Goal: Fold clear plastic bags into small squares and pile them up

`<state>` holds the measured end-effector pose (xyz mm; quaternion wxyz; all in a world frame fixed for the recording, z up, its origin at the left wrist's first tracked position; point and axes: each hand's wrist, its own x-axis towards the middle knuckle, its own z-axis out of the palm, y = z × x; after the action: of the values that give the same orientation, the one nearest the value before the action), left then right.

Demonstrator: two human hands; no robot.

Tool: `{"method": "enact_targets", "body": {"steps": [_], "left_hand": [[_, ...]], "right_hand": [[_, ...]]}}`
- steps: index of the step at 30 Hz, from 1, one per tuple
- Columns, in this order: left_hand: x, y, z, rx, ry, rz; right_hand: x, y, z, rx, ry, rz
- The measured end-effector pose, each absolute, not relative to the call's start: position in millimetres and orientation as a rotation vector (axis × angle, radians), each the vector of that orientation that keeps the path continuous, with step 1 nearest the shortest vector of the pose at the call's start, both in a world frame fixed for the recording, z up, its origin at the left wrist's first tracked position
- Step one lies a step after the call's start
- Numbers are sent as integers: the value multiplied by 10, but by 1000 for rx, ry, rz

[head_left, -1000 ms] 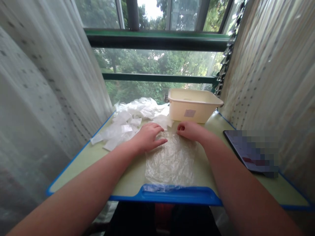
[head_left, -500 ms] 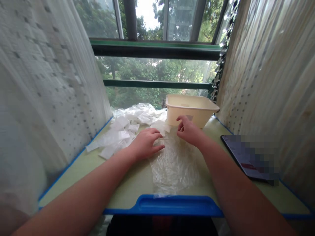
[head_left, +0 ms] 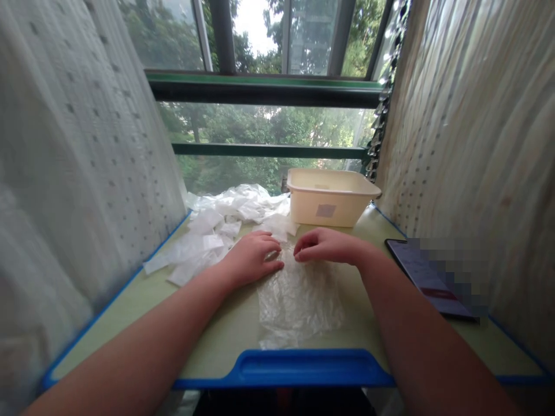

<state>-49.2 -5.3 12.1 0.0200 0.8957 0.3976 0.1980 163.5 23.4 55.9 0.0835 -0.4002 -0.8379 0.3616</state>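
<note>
A clear, crinkled plastic bag lies flat on the table in front of me, its near end by the blue edge. My left hand rests at the bag's upper left edge, thumb and fingers apart. At the bag's far end is my right hand, with thumb and fingertips pinched together on the film. Left of and behind my left hand spreads a heap of white, translucent plastic bags. One flattened piece from it reaches the far end of the clear bag.
A cream plastic bin with a small label stands at the back right. A dark tablet or phone, partly blurred out, lies on the right. The green table has a blue rim. Curtains hang at both sides, with a window behind.
My right hand has come down and left from in front of the bin to the far end of the clear bag, and its fingers have closed. My left hand has stayed nearly in place.
</note>
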Motion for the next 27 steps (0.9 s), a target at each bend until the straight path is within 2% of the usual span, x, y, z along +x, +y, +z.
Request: {"method": "enact_targets", "body": {"steps": [6, 12, 21, 27], "left_hand": [[-518, -47, 111, 2769, 1215, 627], [-387, -158, 172, 2808, 1205, 734], [-275, -178, 112, 2764, 1258, 708], [-305, -205, 181, 2791, 1189, 704]], "right_hand": [[1730, 362, 455, -1404, -2358, 787], [1741, 402, 378, -1441, -2485, 912], [1759, 415, 376, -1402, -2532, 993], [1768, 402, 364, -1445, -2568, 925]]}}
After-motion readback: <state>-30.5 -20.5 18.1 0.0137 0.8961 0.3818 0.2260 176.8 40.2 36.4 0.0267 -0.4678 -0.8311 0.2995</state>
